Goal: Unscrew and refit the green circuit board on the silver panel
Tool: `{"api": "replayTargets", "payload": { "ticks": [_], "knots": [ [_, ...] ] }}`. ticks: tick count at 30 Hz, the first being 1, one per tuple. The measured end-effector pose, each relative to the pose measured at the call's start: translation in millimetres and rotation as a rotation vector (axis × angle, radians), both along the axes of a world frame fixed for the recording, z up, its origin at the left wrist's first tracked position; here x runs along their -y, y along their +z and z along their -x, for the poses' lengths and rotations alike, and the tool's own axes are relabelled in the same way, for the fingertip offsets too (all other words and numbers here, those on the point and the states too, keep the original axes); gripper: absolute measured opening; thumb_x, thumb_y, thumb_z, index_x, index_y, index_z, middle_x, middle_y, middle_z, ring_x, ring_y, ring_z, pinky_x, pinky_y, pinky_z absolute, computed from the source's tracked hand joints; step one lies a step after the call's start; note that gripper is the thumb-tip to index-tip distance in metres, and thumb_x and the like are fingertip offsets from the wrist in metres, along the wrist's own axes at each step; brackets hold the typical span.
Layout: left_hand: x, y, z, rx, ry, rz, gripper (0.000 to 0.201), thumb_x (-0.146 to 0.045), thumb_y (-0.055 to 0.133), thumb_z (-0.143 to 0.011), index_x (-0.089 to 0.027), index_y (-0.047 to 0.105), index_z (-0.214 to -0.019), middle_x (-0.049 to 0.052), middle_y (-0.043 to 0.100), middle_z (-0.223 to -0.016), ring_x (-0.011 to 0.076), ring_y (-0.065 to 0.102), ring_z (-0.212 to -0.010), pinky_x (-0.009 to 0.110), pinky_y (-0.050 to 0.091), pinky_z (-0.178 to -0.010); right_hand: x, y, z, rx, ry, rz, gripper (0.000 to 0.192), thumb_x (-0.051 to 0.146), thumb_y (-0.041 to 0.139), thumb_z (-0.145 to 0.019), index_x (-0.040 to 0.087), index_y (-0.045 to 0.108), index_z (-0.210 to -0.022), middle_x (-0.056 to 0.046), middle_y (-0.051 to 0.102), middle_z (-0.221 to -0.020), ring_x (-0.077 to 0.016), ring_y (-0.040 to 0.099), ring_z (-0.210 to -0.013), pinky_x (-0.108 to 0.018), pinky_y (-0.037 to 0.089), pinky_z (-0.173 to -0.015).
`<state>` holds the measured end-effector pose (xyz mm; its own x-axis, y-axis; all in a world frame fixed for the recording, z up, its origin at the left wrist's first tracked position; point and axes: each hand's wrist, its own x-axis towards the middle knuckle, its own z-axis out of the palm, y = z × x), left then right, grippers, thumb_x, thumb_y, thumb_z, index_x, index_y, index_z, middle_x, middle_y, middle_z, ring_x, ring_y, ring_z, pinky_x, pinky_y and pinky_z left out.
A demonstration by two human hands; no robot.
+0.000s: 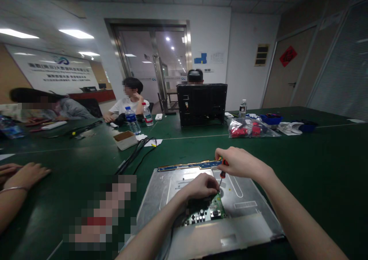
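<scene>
A green circuit board [207,211] lies on the bare metal back of a flat panel [247,214], which rests face-down on the green bench [316,164] directly in front of the person. The board sits near the panel's middle, a little toward its near edge, with dark components and connectors along its lower side.

The left hand [199,186] comes in from about 7 o'clock, forearm stretched low over the panel, wrist bent down. Its fingers are curled together and pressed onto the board's upper edge; whether they pinch something small there cannot be told. The right hand [240,162] hangs just above, at about 1 o'clock from the left hand, its forearm running out toward 4 o'clock. Its fingers are closed around the red handle of a screwdriver [222,174], whose thin shaft slants down and to the left, the tip meeting the board's top corner just beside the left fingertips.

Along the panel's far edge runs a narrow blue strip board [186,165]. Black cables [135,154] trail across the bench at 10 o'clock, past a small open box [125,139] and two water bottles [132,120]. At 12 o'clock stands a black monitor casing [201,103]; at 1 o'clock lies a clear bag [247,129] of red and black items. Another person's hand [24,174] rests flat on the bench at 9 o'clock.
</scene>
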<state>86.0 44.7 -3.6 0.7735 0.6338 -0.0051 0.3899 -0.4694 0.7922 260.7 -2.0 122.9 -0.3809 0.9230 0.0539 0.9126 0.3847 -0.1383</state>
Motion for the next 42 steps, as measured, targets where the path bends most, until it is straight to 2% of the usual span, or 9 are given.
{"api": "replayTargets", "payload": {
  "ticks": [4,8,13,20,23,27,31,37,42],
  "knots": [
    [1,0.3,0,-0.008,0.02,-0.015,0.016,-0.009,0.06,-0.068,-0.012,0.071,-0.079,0.001,0.068,-0.071,0.0149,0.059,-0.067,0.021,0.043,-0.064,2,-0.1,0,-0.009,0.038,-0.004,0.021,0.036,0.055,-0.08,0.025,0.056,-0.098,-0.005,0.066,-0.089,-0.0214,0.059,-0.078,-0.026,0.031,-0.057],
    [0,0.3,0,-0.009,0.018,-0.01,0.015,-0.01,0.06,-0.068,-0.013,0.071,-0.078,0.0,0.067,-0.07,0.0144,0.058,-0.065,0.021,0.043,-0.064,4,-1.1,-1,-0.067,0.117,0.011,0.027,0.026,0.057,-0.074,0.024,0.054,-0.101,-0.005,0.066,-0.096,-0.0217,0.059,-0.086,-0.025,0.034,-0.061],
    [0,-0.3,0,-0.008,0.014,-0.008,0.016,-0.01,0.06,-0.068,-0.013,0.071,-0.079,0.0,0.067,-0.071,0.014,0.058,-0.065,0.021,0.043,-0.064,3,-2.4,-1,-0.059,0.121,0.027,0.027,0.017,0.055,-0.074,0.023,0.051,-0.1,-0.004,0.066,-0.088,-0.0194,0.06,-0.08,-0.025,0.034,-0.06],
    [0,2.1,-1,-0.024,0.011,-0.034,0.016,-0.009,0.059,-0.068,-0.013,0.071,-0.078,0.0,0.066,-0.072,0.0144,0.058,-0.067,0.021,0.042,-0.064,3,3.7,6,0.025,0.009,-0.032,0.02,0.04,0.057,-0.083,0.024,0.055,-0.095,-0.004,0.065,-0.083,-0.0193,0.059,-0.072,-0.025,0.031,-0.053],
    [0,2.1,-1,-0.027,0.009,-0.043,0.018,-0.007,0.057,-0.068,-0.013,0.071,-0.078,0.0,0.066,-0.071,0.014,0.057,-0.066,0.02,0.041,-0.062,3,3.2,6,0.023,0.036,-0.036,0.022,0.042,0.056,-0.084,0.024,0.056,-0.096,-0.004,0.065,-0.085,-0.02,0.06,-0.074,-0.026,0.032,-0.055],
    [-1,0.7,-1,-0.03,-0.007,-0.036,0.02,-0.006,0.055,-0.068,-0.013,0.07,-0.078,-0.001,0.066,-0.07,0.0132,0.056,-0.065,0.019,0.042,-0.062,5,-0.5,2,-0.057,0.172,-0.023,0.021,0.028,0.058,-0.078,0.023,0.055,-0.099,-0.003,0.066,-0.094,-0.0197,0.06,-0.084,-0.026,0.034,-0.062],
    [-1,0.3,0,-0.024,-0.02,-0.044,0.019,-0.007,0.056,-0.069,-0.012,0.071,-0.079,-0.001,0.066,-0.071,0.0135,0.057,-0.065,0.02,0.042,-0.063,5,-1.4,2,-0.046,0.156,0.006,0.023,0.019,0.056,-0.076,0.022,0.053,-0.098,-0.003,0.065,-0.089,-0.018,0.059,-0.08,-0.025,0.033,-0.06],
    [-1,0.3,0,-0.018,-0.007,-0.066,0.019,-0.007,0.056,-0.068,-0.013,0.071,-0.079,0.0,0.066,-0.071,0.0139,0.057,-0.066,0.02,0.041,-0.063,5,4.5,9,0.047,0.023,-0.033,0.022,0.039,0.056,-0.084,0.023,0.056,-0.098,-0.005,0.065,-0.083,-0.0199,0.06,-0.075,-0.026,0.029,-0.055],
    [-1,-1.2,0,-0.012,-0.006,-0.049,0.018,-0.008,0.056,-0.068,-0.012,0.071,-0.078,0.0,0.066,-0.07,0.0138,0.057,-0.065,0.02,0.042,-0.062,7,4.1,6,-0.01,0.095,-0.011,0.023,0.038,0.056,-0.082,0.024,0.055,-0.1,-0.004,0.066,-0.089,-0.0209,0.06,-0.08,-0.026,0.031,-0.057]
  ]
}}
